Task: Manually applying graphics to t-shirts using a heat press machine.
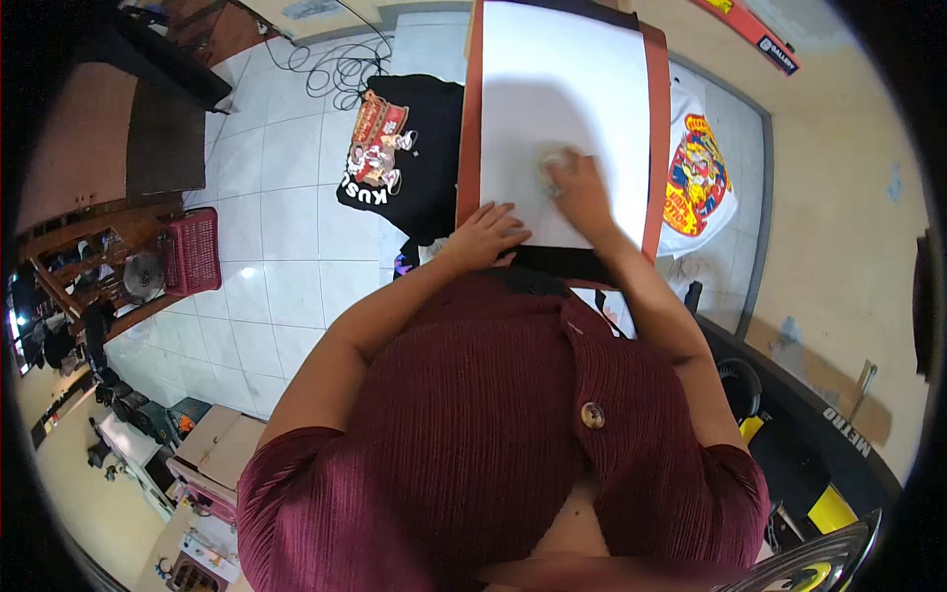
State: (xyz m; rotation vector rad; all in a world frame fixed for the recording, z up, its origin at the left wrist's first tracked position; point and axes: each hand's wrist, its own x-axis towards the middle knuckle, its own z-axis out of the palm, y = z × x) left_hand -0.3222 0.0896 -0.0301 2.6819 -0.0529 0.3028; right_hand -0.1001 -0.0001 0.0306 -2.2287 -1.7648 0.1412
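In the head view a large white sheet [552,84] lies on an orange-brown board [652,148] in front of me. My left hand [485,233] rests at the sheet's lower left corner, fingers apart and lying on it. My right hand [580,192] is closed round a small pale wad [548,170], perhaps cloth, held against the middle of the sheet. The wad is partly hidden by my fingers. A folded black printed T-shirt [424,158] is left of the board, and a white printed T-shirt [691,222] is at its right.
Coiled black cable [335,74] lies on the tiled floor [266,217] at upper left. A red plastic basket [192,252] stands by wooden shelving on the left. A wall [829,227] and a black machine [809,474] are on the right. Worktables [212,439] stand at lower left.
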